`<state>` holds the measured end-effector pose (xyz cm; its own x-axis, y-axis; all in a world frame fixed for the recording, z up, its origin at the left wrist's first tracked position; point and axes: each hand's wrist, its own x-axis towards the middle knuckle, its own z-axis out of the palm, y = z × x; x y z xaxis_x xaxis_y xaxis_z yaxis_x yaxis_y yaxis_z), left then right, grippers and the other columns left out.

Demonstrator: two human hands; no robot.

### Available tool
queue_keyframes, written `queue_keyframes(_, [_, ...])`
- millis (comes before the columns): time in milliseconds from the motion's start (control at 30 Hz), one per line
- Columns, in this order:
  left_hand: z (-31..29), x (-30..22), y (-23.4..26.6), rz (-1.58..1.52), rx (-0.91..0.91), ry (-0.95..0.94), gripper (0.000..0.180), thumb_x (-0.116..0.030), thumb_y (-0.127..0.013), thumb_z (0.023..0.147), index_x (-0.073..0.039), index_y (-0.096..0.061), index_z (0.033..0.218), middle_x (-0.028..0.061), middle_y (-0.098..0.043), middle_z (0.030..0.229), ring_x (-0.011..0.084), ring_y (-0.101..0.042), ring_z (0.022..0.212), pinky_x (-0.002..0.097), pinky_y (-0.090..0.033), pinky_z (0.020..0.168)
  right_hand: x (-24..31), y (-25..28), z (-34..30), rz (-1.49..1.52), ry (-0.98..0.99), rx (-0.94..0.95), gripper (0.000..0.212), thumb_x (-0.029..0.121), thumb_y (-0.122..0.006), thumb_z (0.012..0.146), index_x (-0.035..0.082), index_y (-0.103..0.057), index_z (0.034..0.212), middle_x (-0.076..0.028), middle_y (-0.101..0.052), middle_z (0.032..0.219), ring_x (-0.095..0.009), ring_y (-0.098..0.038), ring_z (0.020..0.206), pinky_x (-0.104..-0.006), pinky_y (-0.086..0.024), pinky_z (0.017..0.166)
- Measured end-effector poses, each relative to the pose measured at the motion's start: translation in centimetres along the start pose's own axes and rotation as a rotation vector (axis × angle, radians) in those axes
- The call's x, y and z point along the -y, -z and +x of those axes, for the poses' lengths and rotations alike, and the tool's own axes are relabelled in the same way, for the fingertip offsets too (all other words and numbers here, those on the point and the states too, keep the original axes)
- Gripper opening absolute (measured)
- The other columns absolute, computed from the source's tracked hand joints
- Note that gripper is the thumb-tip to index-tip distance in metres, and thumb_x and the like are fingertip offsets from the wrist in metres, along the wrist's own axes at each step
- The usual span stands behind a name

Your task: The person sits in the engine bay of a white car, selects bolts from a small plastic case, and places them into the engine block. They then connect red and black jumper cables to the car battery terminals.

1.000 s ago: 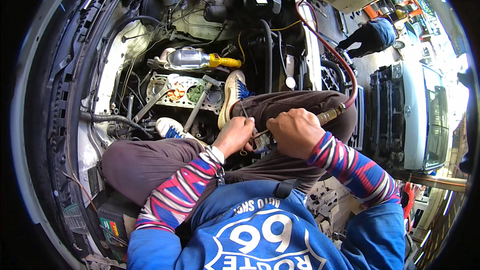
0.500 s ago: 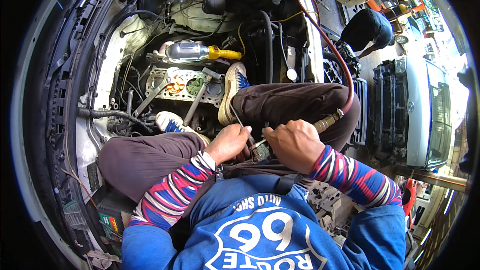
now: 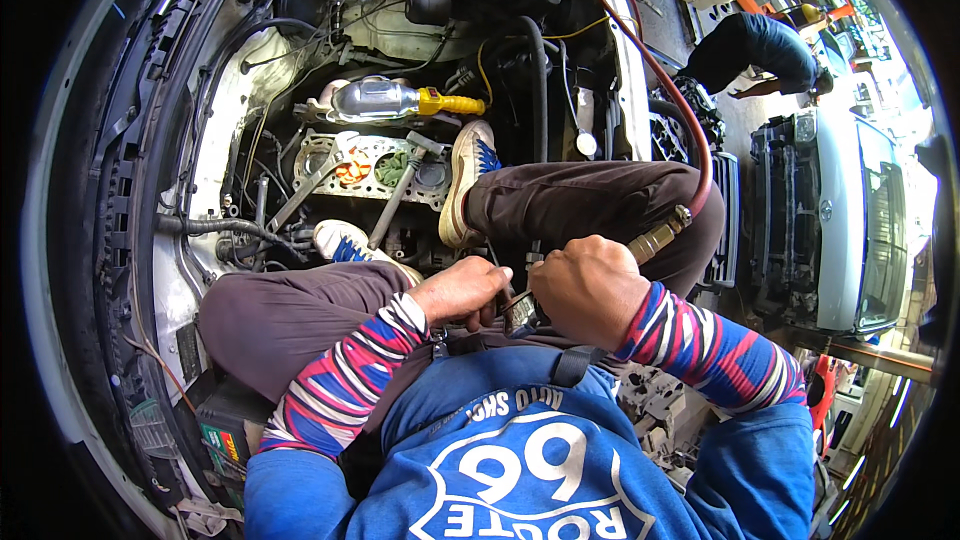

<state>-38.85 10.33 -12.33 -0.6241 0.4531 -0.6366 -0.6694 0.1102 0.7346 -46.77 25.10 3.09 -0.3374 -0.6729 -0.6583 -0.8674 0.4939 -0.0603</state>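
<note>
My left hand [image 3: 462, 290] is closed in front of my lap, thumb and fingers pinching a slim dark metal piece [image 3: 510, 308]; its full shape is hidden. Just to the right, my right hand [image 3: 588, 285] is wrapped around an air tool whose body is mostly covered by the fingers. A brass hose coupling [image 3: 655, 240] sticks out behind that fist, joined to a red air hose [image 3: 690, 130]. The two hands are close together, with the tool's thin tip pointing at the piece in the left. Beyond my shoes lies a bare engine block [image 3: 370, 165].
A hammer [image 3: 400, 190] rests on the block's deck, and a caged work lamp [image 3: 380, 100] with yellow handle lies behind it. A black hose [image 3: 538, 90] runs down the engine bay. At the right, another person [image 3: 755, 50] bends over near a white vehicle [image 3: 835, 220].
My left hand has edged right, and the tool's tip and the held piece have shifted. The hose coupling has tilted slightly. The other person has moved to the right.
</note>
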Motion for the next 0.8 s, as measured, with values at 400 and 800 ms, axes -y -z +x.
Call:
queue_keyframes(400, [0.3,0.2,0.6,0.094,-0.237,-0.036,0.049,-0.035,-0.044,0.108,0.006,-0.063,0.090,0.0144,-0.065,0.063,0.0231,-0.062,0.047,0.0371,-0.050,0.049,-0.1,-2.9,0.8,0.006,-0.052,-0.253,0.015,0.016,-0.062,0.087,0.008,-0.074,0.083,-0.012,-0.073,0.073,-0.028,-0.074,0.069,-0.0392,-0.056,0.057])
queue_keyframes(800, [-1.8,-2.5,2.8,0.319,-0.148,0.126,0.056,-0.040,-0.044,0.108,0.009,-0.068,0.096,0.0182,-0.070,0.067,0.0240,-0.068,0.052,0.0361,-0.056,0.053,-1.6,-1.2,0.8,0.078,-0.019,-0.103,0.025,0.008,-0.067,0.076,0.007,-0.074,0.100,-0.017,-0.073,0.080,-0.036,-0.075,0.082,-0.0456,-0.060,0.071])
